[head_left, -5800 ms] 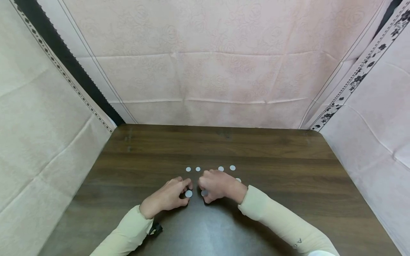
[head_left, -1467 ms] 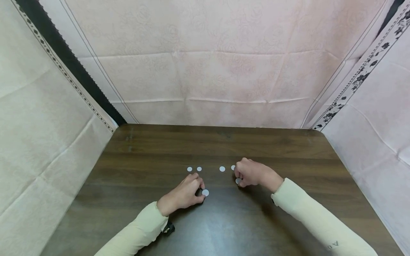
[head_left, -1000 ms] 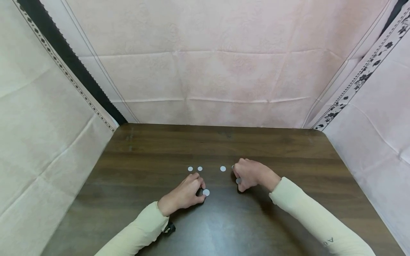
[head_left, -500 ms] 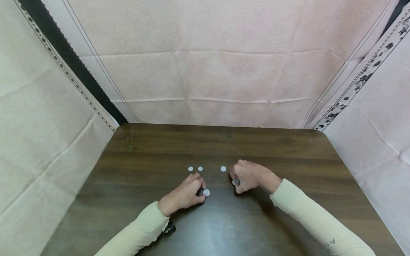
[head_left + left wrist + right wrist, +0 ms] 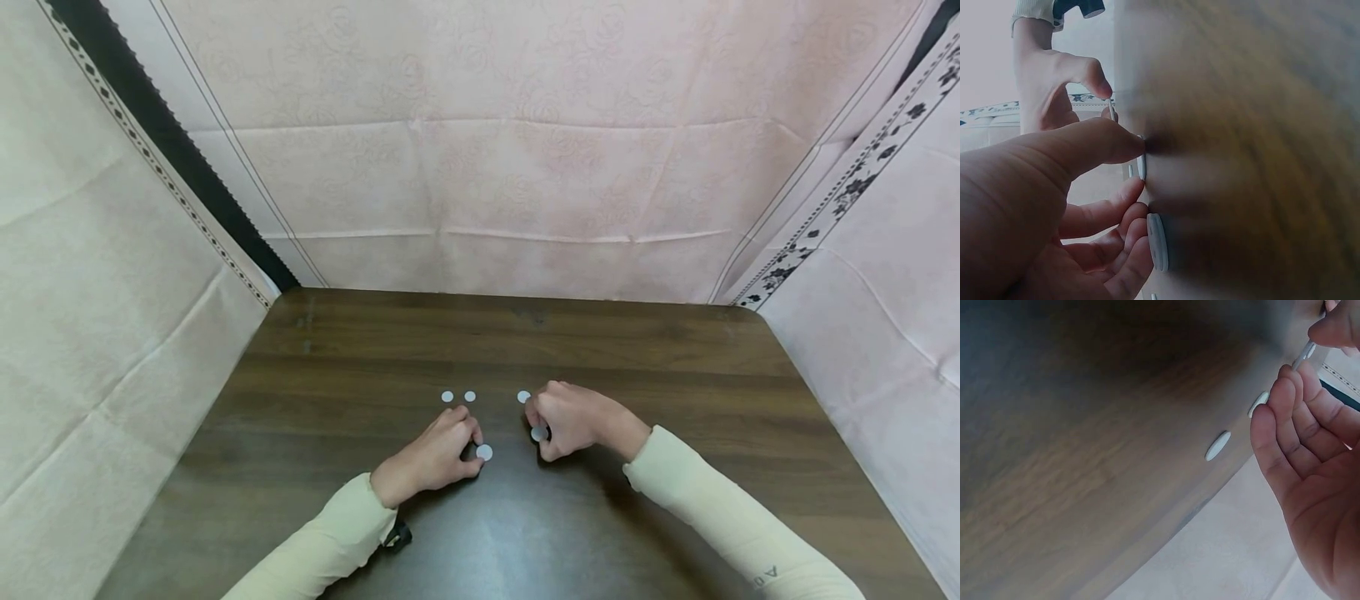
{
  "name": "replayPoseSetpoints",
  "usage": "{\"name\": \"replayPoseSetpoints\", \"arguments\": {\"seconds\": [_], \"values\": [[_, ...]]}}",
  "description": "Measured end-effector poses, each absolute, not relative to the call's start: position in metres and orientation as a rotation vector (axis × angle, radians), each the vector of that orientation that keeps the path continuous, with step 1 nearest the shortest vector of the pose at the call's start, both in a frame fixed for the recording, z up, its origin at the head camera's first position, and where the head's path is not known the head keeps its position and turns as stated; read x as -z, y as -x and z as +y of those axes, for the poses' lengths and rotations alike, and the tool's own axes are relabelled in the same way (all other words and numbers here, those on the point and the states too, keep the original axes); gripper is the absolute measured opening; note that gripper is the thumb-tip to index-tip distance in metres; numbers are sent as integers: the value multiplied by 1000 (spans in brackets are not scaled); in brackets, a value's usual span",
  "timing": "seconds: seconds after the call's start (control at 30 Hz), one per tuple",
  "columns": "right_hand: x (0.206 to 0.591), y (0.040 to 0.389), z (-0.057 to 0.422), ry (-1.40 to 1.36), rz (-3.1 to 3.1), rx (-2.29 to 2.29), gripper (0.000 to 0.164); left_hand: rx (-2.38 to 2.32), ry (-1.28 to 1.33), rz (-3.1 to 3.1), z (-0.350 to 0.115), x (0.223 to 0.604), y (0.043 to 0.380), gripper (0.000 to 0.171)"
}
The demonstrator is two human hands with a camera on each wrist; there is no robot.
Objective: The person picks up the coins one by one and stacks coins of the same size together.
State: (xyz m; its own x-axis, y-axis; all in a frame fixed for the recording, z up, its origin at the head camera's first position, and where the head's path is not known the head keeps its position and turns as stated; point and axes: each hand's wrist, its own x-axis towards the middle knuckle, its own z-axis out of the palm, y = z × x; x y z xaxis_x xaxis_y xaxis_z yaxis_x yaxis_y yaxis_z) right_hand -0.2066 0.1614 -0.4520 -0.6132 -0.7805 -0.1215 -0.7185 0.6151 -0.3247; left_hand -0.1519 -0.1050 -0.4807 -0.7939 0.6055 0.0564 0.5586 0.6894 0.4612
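Observation:
My left hand (image 5: 426, 457) pinches a round white disc (image 5: 484, 452) by its edge between thumb and forefinger, close over the dark wooden table. In the left wrist view this disc (image 5: 1142, 159) shows edge-on between thumb and fingertip. To its right, my right hand (image 5: 581, 419) pinches another white disc (image 5: 539, 433), also seen edge-on as a thin disc (image 5: 1302, 356) in the right wrist view. A further disc (image 5: 523, 397) lies beside the right knuckles. A thick disc, or a small stack, (image 5: 1157, 242) sits against the left hand's other fingers.
Two small white discs, one left (image 5: 447, 397) and one right (image 5: 470, 397), lie beyond the left hand. The right wrist view shows white discs (image 5: 1218, 445) on the wooden table (image 5: 360, 333) beside the right fingers. Pale patterned cloth (image 5: 480, 183) hangs behind the table.
Over the last second my right hand has moved left and slightly nearer, bringing its pinched disc toward the left hand. Earlier, both hands pinched discs farther left. Lately the left hand has stayed nearly still.

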Motion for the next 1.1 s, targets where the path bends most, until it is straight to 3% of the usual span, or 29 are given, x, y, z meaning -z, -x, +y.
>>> {"name": "replayPoseSetpoints", "arguments": {"seconds": [1.1], "values": [[459, 196, 119, 1368, 2602, 389, 15, -724, -978, 2778, -106, 483, 154, 16]]}}
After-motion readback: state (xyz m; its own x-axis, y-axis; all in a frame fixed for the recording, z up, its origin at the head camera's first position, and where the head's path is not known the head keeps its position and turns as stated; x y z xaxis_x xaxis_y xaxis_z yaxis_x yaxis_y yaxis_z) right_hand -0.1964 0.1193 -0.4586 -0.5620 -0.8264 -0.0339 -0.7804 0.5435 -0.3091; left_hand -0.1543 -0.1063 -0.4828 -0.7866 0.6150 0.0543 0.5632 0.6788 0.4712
